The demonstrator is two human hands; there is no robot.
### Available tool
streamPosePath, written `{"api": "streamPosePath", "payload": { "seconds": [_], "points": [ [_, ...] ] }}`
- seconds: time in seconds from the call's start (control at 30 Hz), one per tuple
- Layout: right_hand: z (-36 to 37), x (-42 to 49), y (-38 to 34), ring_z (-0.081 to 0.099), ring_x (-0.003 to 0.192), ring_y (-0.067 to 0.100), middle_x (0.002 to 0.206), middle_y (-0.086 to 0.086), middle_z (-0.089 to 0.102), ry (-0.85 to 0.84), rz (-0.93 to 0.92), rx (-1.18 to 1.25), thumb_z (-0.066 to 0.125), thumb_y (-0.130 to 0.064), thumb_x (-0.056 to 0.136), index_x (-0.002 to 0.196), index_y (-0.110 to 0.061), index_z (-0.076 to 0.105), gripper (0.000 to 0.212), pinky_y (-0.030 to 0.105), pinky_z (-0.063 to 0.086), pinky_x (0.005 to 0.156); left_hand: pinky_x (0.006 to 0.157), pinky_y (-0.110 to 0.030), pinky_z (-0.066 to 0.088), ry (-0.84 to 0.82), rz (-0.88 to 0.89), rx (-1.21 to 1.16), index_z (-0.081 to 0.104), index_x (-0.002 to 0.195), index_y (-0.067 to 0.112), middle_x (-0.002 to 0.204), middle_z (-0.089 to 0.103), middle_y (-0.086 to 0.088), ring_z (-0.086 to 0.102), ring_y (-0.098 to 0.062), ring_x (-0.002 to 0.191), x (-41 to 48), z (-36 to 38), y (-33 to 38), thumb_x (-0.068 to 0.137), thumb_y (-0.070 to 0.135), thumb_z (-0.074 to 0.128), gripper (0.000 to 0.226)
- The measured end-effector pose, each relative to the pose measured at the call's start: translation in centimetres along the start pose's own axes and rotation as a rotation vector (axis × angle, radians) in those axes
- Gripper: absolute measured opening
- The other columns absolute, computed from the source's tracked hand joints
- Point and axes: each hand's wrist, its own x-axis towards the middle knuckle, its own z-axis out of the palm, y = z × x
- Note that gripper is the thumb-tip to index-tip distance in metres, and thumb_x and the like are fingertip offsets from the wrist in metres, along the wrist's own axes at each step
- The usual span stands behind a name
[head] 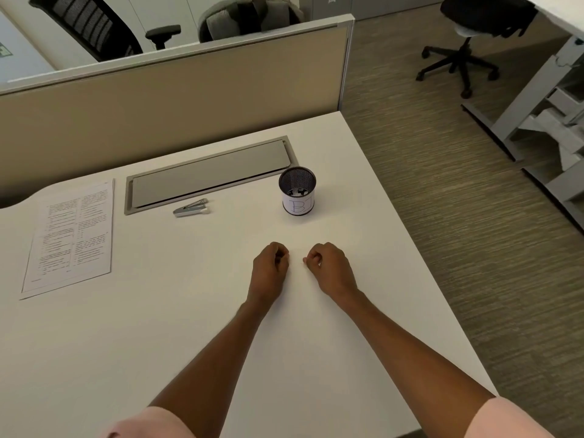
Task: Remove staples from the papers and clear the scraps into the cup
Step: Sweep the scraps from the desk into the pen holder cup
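A stack of printed papers (pixel 71 237) lies flat at the left of the white desk (pixel 189 311). A metal staple remover (pixel 191 208) lies beyond the desk's middle. To its right stands a black mesh cup (pixel 297 191) with a white label and small scraps inside. My left hand (pixel 270 267) and my right hand (pixel 328 267) rest side by side on the desk in front of the cup, both with fingers curled in. I cannot tell whether either hand holds a small scrap.
A grey cable hatch (pixel 208 175) is set into the desk behind the staple remover. A beige partition (pixel 158 96) bounds the far side. The desk's right edge drops to carpet, where an office chair (pixel 464 42) stands.
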Motion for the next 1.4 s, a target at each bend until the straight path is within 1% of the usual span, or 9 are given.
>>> {"api": "streamPosePath", "payload": {
  "seconds": [0.13, 0.43, 0.63, 0.73, 0.83, 1.03, 1.17, 1.27, 1.4],
  "points": [
    [0.4, 0.2, -1.1, 0.063, 0.083, 0.019, 0.094, -0.002, 0.063, 0.028, 0.093, -0.044, 0.077, -0.036, 0.090, 0.090, -0.018, 0.063, 0.023, 0.033, 0.050, 0.071, 0.074, -0.007, 0.048, 0.029, -0.020, -0.031, 0.067, 0.099, 0.007, 0.096, 0.073, -0.003, 0.066, -0.011, 0.083, 0.0, -0.1, 0.0, 0.101, 0.002, 0.063, 0.007],
    [0.6, 1.1, -2.3, 0.060, 0.103, 0.023, 0.114, 0.003, 0.057, 0.047, 0.209, -0.079, 0.084, -0.024, 0.084, 0.109, -0.016, 0.058, 0.037, 0.038, 0.052, 0.084, 0.072, -0.006, 0.049, 0.020, -0.067, -0.052, 0.069, 0.098, 0.008, 0.093, 0.073, -0.001, 0.064, -0.006, 0.079, 0.6, -0.4, -0.1, 0.098, 0.003, 0.066, 0.006],
    [1.0, 0.8, -1.8, 0.063, 0.098, 0.023, 0.103, 0.002, 0.065, 0.112, 0.063, -0.120, 0.075, -0.007, 0.089, 0.096, -0.015, 0.069, 0.012, 0.037, 0.054, 0.079, 0.071, -0.008, 0.049, 0.015, -0.079, -0.070, 0.068, 0.097, 0.009, 0.090, 0.073, -0.003, 0.061, -0.005, 0.074, 0.6, -0.3, -0.2, 0.097, 0.003, 0.065, 0.007],
    [1.0, 0.7, -1.5, 0.063, 0.091, 0.024, 0.093, 0.005, 0.067, 0.125, -0.029, -0.193, 0.073, -0.002, 0.087, 0.086, -0.011, 0.073, 0.009, 0.036, 0.052, 0.073, 0.071, -0.007, 0.049, 0.015, -0.084, -0.071, 0.068, 0.096, 0.009, 0.089, 0.072, 0.001, 0.061, 0.003, 0.071, 0.7, -0.3, -0.3, 0.096, 0.003, 0.066, 0.006],
    [0.8, 0.7, -1.2, 0.062, 0.087, 0.026, 0.088, 0.006, 0.067, 0.093, -0.088, -0.217, 0.069, 0.000, 0.087, 0.080, -0.009, 0.071, 0.012, 0.039, 0.052, 0.071, 0.070, -0.007, 0.048, 0.009, -0.084, -0.072, 0.068, 0.097, 0.009, 0.089, 0.071, 0.003, 0.061, 0.003, 0.071, 0.7, -0.2, -0.4, 0.097, 0.004, 0.065, 0.006],
    [0.4, 0.9, -1.1, 0.058, 0.085, 0.026, 0.087, 0.006, 0.062, 0.022, -0.157, -0.241, 0.063, 0.002, 0.088, 0.080, -0.009, 0.064, 0.013, 0.042, 0.051, 0.071, 0.071, -0.009, 0.049, 0.013, -0.079, -0.081, 0.068, 0.097, 0.011, 0.090, 0.072, 0.000, 0.060, -0.002, 0.074, 0.6, -0.1, -0.5, 0.096, 0.003, 0.065, 0.008],
    [-0.5, 1.6, -1.6, 0.058, 0.082, 0.026, 0.092, 0.007, 0.058, -0.088, -0.218, -0.329, 0.056, 0.000, 0.091, 0.088, -0.009, 0.060, 0.011, 0.038, 0.048, 0.070, 0.072, -0.010, 0.050, 0.021, -0.078, -0.089, 0.067, 0.098, 0.010, 0.092, 0.073, -0.002, 0.062, -0.009, 0.077, 0.7, 0.0, -0.5, 0.097, 0.003, 0.064, 0.008],
    [-1.0, 2.0, -1.4, 0.061, 0.083, 0.025, 0.095, 0.004, 0.058, -0.159, -0.262, -0.333, 0.055, 0.000, 0.089, 0.095, -0.016, 0.061, 0.018, 0.038, 0.053, 0.072, 0.071, -0.009, 0.050, 0.029, -0.076, -0.094, 0.067, 0.098, 0.009, 0.091, 0.072, -0.002, 0.061, -0.010, 0.077, 0.6, 0.1, -0.5, 0.097, 0.003, 0.064, 0.007],
    [-1.1, 2.3, -0.7, 0.064, 0.082, 0.026, 0.092, 0.000, 0.056, -0.163, -0.269, -0.320, 0.060, -0.005, 0.093, 0.089, -0.021, 0.059, 0.017, 0.044, 0.056, 0.072, 0.071, -0.011, 0.050, 0.025, -0.066, -0.091, 0.066, 0.097, 0.010, 0.090, 0.072, -0.003, 0.061, -0.010, 0.076, 0.6, 0.0, -0.5, 0.096, 0.003, 0.064, 0.007]
  ]
}}
